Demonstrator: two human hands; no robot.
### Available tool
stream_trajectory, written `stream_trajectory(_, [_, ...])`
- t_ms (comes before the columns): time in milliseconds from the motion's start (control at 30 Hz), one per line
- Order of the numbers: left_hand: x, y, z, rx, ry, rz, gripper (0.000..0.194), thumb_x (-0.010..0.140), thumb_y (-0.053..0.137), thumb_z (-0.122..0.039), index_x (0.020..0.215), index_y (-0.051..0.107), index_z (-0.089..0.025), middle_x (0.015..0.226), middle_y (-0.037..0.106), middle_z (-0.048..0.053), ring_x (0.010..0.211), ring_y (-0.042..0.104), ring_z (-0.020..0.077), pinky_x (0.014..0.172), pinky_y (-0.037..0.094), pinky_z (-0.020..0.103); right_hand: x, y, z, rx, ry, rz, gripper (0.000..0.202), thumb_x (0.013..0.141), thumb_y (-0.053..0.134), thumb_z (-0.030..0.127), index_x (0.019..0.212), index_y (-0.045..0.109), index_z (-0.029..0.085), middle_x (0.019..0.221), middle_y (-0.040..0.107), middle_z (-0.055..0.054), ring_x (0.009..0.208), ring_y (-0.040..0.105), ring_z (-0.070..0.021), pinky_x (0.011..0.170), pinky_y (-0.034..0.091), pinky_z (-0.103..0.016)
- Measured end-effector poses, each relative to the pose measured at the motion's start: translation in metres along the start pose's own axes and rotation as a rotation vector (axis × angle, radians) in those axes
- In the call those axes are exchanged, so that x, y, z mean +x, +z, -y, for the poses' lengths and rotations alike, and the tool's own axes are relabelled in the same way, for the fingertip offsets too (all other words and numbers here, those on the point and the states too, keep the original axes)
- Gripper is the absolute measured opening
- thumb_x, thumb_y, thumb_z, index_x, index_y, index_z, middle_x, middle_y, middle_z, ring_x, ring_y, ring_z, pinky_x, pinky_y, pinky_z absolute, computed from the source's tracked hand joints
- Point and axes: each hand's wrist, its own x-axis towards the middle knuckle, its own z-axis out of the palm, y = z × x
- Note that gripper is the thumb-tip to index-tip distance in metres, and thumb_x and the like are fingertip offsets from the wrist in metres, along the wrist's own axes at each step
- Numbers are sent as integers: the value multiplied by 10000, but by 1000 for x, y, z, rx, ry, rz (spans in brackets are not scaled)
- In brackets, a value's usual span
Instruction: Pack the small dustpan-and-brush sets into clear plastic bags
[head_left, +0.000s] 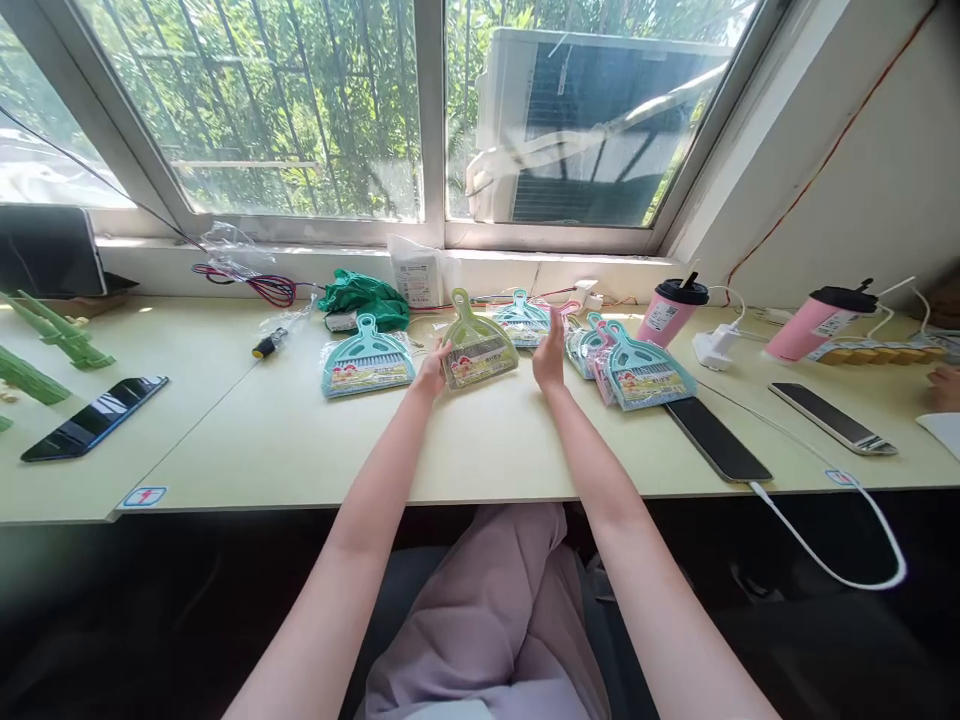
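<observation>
My left hand grips the left edge of a green packaged dustpan set, tilted up with its handle toward the window. To the right of that set, my right hand is raised with fingers stretched upward, holding nothing. A blue dustpan set lies left of my left hand. Another blue set lies behind, between my hands. Right of my right hand is an overlapping pile of blue and pink sets, with a blue one on top.
A green plastic bag and a screwdriver lie at the back left. Phones rest at both sides. Pink cups and a white charger stand right. Another person's hand shows at the right edge.
</observation>
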Motion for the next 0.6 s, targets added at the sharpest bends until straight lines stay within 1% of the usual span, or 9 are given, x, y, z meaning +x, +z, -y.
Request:
stream_trajectory(33, [2, 0, 3, 21, -13, -4, 454, 960, 609, -138, 1398, 602, -254, 1135, 794, 62, 1034, 774, 233, 1058, 591, 425, -8, -6, 6, 30, -24, -75, 697, 1010, 200, 99, 1696, 211, 216, 1721, 309, -140, 1628, 238, -264, 1305, 279, -571])
stream_trajectory(67, [3, -1, 5, 37, -20, -5, 447, 959, 613, -143, 1391, 608, -260, 1135, 793, 62, 1034, 774, 240, 1052, 594, 434, -18, -11, 13, 37, -72, -88, 660, 1029, 215, 130, 1683, 251, 208, 1676, 381, -153, 1599, 297, -275, 1300, 288, -567])
stream_trajectory(100, [5, -1, 7, 49, -24, -3, 434, 959, 616, -143, 1378, 617, -259, 1114, 795, 61, 1014, 776, 242, 1041, 598, 438, -27, -15, 21, 29, -151, -31, 611, 1048, 260, 167, 1655, 325, 202, 1621, 456, -160, 1563, 357, -285, 1291, 307, -554])
stream_trajectory(167, [6, -1, 11, 55, -19, 46, 413, 967, 617, -148, 1367, 624, -252, 1045, 795, 53, 945, 777, 234, 1009, 606, 430, -44, -18, 39, 11, -355, 211, 508, 1065, 370, 220, 1560, 484, 213, 1538, 551, -144, 1497, 437, -284, 1262, 356, -501])
stream_trajectory(233, [5, 0, 13, 48, -16, 106, 392, 974, 627, -163, 1358, 629, -238, 961, 788, 44, 860, 767, 221, 961, 615, 410, -57, -16, 55, -15, -469, 419, 428, 1056, 470, 240, 1469, 580, 219, 1506, 584, -132, 1427, 501, -288, 1204, 413, -468])
stream_trajectory(300, [2, 2, 13, 38, -16, 132, 375, 970, 640, -165, 1340, 638, -224, 899, 777, 36, 804, 753, 211, 914, 621, 387, -62, -13, 66, -56, -462, 502, 387, 1044, 525, 244, 1416, 616, 192, 1458, 614, -146, 1350, 550, -303, 1136, 456, -461])
stream_trajectory(433, [-1, 3, 11, 50, 1, 100, 386, 947, 663, -164, 1328, 634, -221, 914, 779, 35, 831, 758, 210, 919, 619, 382, -61, -10, 72, -113, -405, 538, 331, 1010, 569, 170, 1331, 647, 167, 1340, 672, -146, 1274, 578, -317, 1053, 475, -445])
stream_trajectory(500, [0, 3, 11, 75, -5, 91, 407, 946, 670, -193, 1348, 618, -226, 955, 786, 48, 862, 768, 222, 933, 619, 400, -60, -10, 70, -126, -404, 532, 307, 968, 606, 113, 1263, 670, 169, 1319, 677, -143, 1265, 577, -315, 1039, 468, -425])
stream_trajectory(600, [1, 3, 12, 117, -20, 92, 421, 956, 652, -208, 1373, 605, -241, 966, 788, 50, 873, 773, 235, 930, 625, 420, -58, -10, 68, -141, -412, 482, 289, 916, 634, 51, 1178, 681, 164, 1277, 680, -150, 1239, 579, -311, 1019, 450, -401])
